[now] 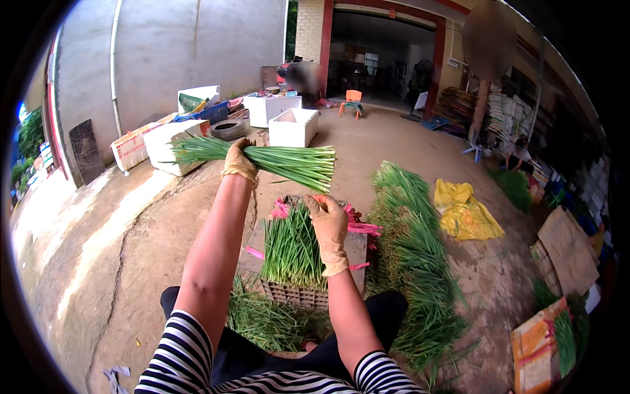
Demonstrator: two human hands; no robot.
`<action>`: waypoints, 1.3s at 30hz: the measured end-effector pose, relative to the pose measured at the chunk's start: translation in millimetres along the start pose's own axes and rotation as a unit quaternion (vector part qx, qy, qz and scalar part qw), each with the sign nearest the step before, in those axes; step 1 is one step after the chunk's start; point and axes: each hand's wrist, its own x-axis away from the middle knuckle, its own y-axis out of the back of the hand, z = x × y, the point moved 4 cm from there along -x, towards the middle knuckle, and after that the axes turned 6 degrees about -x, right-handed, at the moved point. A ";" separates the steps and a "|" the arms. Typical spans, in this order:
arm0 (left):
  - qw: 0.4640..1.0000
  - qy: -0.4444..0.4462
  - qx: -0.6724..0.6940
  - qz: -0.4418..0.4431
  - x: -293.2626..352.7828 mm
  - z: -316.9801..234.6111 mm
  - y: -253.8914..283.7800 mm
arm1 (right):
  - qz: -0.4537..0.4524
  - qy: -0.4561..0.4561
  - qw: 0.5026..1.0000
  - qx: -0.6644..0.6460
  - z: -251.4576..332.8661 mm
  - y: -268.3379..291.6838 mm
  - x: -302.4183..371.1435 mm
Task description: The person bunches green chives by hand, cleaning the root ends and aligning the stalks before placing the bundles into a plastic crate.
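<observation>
The left hand [239,161] is clamped around the chive-like bundle [292,164], in the air beyond the crate [296,295]. Whether the right hand [331,230] pinches anything, I cannot tell. A gentle, firm grip should keep the bundle even.

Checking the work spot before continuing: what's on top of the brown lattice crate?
Long green stalks lie over the brown lattice crate, with pink strips to their right. Whatever lies under the stalks, and the crate's interior, is covered.

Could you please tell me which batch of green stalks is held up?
The bundle gripped by the left hand, raised crosswise; the long pile lies on the ground, and another batch rests at the crate.
</observation>
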 end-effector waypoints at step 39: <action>0.975 -0.053 0.170 -0.132 17.7 -105.5 207.6 | 0.067 0.091 0.992 -0.064 -25.5 -53.8 127.4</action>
